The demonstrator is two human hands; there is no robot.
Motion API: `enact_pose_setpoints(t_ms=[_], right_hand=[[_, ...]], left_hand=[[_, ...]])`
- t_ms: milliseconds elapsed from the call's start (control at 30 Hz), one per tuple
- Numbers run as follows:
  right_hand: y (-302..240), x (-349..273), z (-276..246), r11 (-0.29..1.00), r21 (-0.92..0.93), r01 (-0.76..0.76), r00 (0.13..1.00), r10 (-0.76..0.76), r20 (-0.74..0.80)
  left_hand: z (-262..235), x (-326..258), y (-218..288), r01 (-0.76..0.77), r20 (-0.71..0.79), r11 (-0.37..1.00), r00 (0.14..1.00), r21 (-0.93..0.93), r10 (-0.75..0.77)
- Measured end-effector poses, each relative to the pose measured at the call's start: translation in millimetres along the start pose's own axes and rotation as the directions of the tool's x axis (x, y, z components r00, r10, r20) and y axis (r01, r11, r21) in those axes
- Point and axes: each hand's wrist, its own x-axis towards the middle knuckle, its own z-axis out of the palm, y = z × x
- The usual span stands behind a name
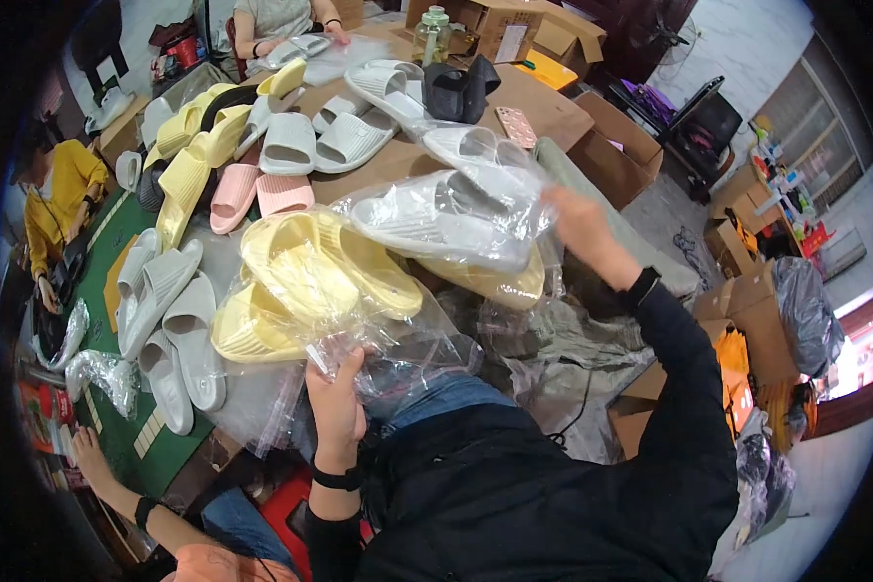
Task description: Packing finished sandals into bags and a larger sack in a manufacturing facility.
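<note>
The bagged yellow slippers (pixel 306 286) are a pair of 2 pale yellow ribbed slides inside a clear, crinkled plastic bag, lying stacked near the front edge of the bench (pixel 553 112). The left hand (pixel 337 403) sits just below them, fingers closed on the loose lower end of that bag. To the right, the bagged white slippers (pixel 446 221) are a pair of 2 white slides in a second clear bag, raised above the bench and tilted; the right hand (pixel 580 225) grips the right end of this bag, fingers clamped on the plastic. The 2 hands are well apart, each on its own bag. Beneath the white pair, 1 more yellow slipper (pixel 495 281) shows in part. Further out, loose white slippers (pixel 320 141) lie toward the far side of the bench; at least 4 are countable there, and about 4 more white slippers (pixel 170 320) lie at the left on a green mat (pixel 116 427). 2 pink slippers (pixel 257 192) lie side by side, touching, beside a row of loose yellow slippers (pixel 199 145) whose exact count cannot be told. A black strap-like item (pixel 459 89), a phone (pixel 516 126) and a clear bottle (pixel 435 34) rest at the far end. Cardboard boxes (pixel 514 24) stand beyond. Another person's hand (pixel 87 456) rests at the lower left of the mat.
</note>
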Motion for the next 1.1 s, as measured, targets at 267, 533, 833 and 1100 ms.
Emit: enact_pose_setpoints(t_ms=[267,533,833,1100], right_hand=[[-15.5,-30.3,-12.8,0.991,0.041,0.125,0.877,-0.129,0.463],[-45.8,-52.1,-20.6,0.990,0.070,-0.124,0.714,0.040,0.699],[-38.1,-99.9,101.0,0.920,-0.357,0.164,0.986,-0.157,0.048],[-51.8,-33.9,75.3,0.946,0.007,0.324,0.939,-0.321,-0.119]], left_hand=[[-6.4,1.5,-2.9,0.016,-0.016,1.000,1.000,-0.012,-0.017],[0.8,0.0,0.0,-0.017,-0.029,0.999,0.999,-0.042,0.016],[4.0,-1.7,-2.2,-0.034,-0.044,0.998,0.999,-0.056,0.031],[-0.1,-2.5,-2.3,-0.007,-0.039,0.999,0.999,-0.032,0.005]])
